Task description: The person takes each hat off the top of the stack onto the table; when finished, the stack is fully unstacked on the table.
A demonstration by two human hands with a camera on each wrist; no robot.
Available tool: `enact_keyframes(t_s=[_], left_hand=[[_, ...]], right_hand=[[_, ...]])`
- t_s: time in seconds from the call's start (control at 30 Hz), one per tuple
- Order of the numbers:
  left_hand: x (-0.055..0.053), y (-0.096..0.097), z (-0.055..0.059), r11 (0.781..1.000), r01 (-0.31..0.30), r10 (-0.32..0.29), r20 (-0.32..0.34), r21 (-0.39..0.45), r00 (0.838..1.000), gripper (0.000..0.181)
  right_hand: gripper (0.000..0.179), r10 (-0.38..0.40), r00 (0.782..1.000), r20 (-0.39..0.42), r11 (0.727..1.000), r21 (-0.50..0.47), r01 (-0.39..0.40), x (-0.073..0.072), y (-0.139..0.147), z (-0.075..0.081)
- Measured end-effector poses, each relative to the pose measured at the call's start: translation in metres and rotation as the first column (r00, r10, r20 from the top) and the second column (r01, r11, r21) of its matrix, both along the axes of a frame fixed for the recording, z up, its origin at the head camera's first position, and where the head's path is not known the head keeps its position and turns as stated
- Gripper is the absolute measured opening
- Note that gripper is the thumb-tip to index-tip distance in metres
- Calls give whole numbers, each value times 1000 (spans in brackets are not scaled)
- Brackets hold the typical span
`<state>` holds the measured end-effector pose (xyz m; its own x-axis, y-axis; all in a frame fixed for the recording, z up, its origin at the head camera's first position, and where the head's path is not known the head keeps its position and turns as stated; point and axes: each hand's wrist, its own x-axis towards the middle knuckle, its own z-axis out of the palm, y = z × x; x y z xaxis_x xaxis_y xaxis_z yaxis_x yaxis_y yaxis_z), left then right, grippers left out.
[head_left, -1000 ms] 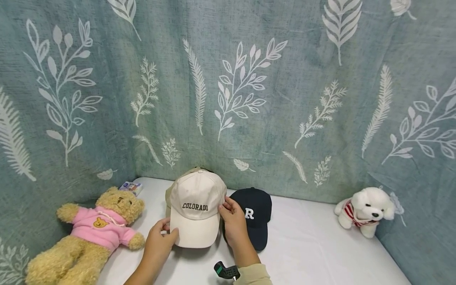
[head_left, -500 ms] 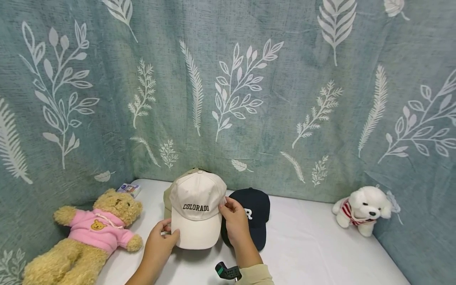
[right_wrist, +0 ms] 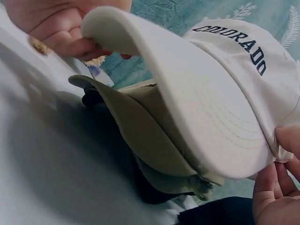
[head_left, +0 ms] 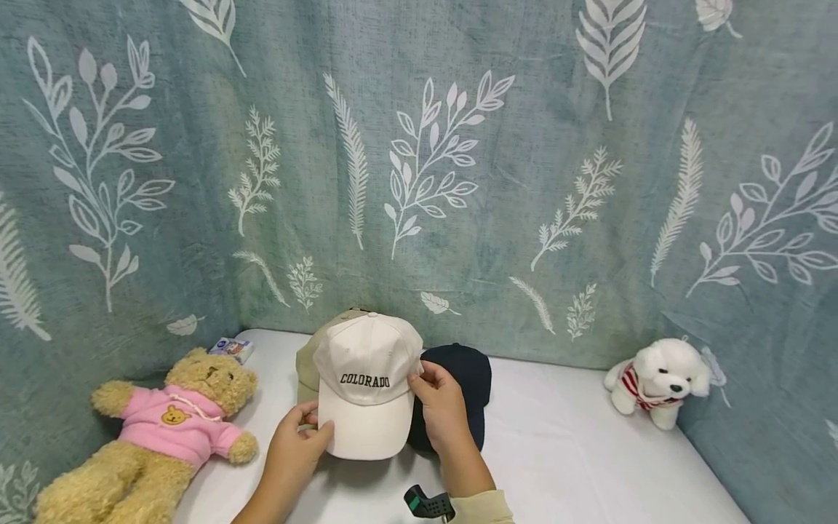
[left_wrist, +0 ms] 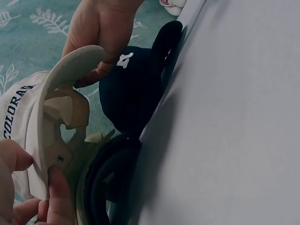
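Observation:
Both hands hold a cream baseball cap (head_left: 369,353) with "COLORADO" on its front, brim toward me. My left hand (head_left: 297,442) pinches one side of the brim, with thumb and fingers on opposite faces in the left wrist view. My right hand (head_left: 443,411) pinches the cap's other side where crown and brim meet. Behind it, a khaki cap (head_left: 308,364) is partly hidden; the right wrist view shows its brim below the cream one. A navy cap (head_left: 470,378) with a white letter (left_wrist: 124,60) stands behind my right hand, which covers the letter in the head view.
A teddy bear (head_left: 166,429) in a pink hoodie lies at the left, a small printed packet (head_left: 232,348) behind its head. A white plush dog (head_left: 661,378) stands at the right. The white table (head_left: 556,451) meets a leaf-patterned curtain (head_left: 471,240) behind.
The cream cap and both hands have shifted slightly right relative to the khaki and navy caps. The navy cap's letter has become hidden behind my right hand in the head view.

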<state>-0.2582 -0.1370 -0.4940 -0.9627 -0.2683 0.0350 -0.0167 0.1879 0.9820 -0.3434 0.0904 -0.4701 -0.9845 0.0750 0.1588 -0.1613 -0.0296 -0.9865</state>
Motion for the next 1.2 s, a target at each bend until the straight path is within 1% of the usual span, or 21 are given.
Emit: enact_keyframes(t_s=[0.13, 0.37, 0.6, 0.77, 0.83, 1.0, 1.2], left_hand=[[2, 7, 5, 1000, 17, -17, -5, -4, 1000, 57], [5, 20, 10, 1000, 16, -16, -5, -1, 1000, 53], [7, 33, 16, 999, 28, -28, 2, -25, 1000, 47], [8, 42, 21, 996, 72, -72, 2, -47, 997, 50], [8, 44, 24, 995, 73, -73, -3, -62, 997, 49], [8, 53, 30, 995, 78, -80, -23, -67, 997, 50], [7, 69, 35, 991, 112, -114, -18, -67, 993, 54]], right_hand=[[35, -2, 1000, -1, 1000, 29, 2, 6, 10, 7], [36, -3, 1000, -12, 998, 68, 3, 16, 25, 14], [36, -46, 999, 5, 991, 124, 45, 22, 39, 19], [35, -82, 997, 14, 988, 130, 79, 28, 49, 26], [34, -90, 996, 17, 987, 133, 87, 29, 53, 28], [34, -119, 993, 25, 982, 148, 114, 32, 63, 31], [37, -146, 989, 21, 982, 124, 143, 36, 80, 31]])
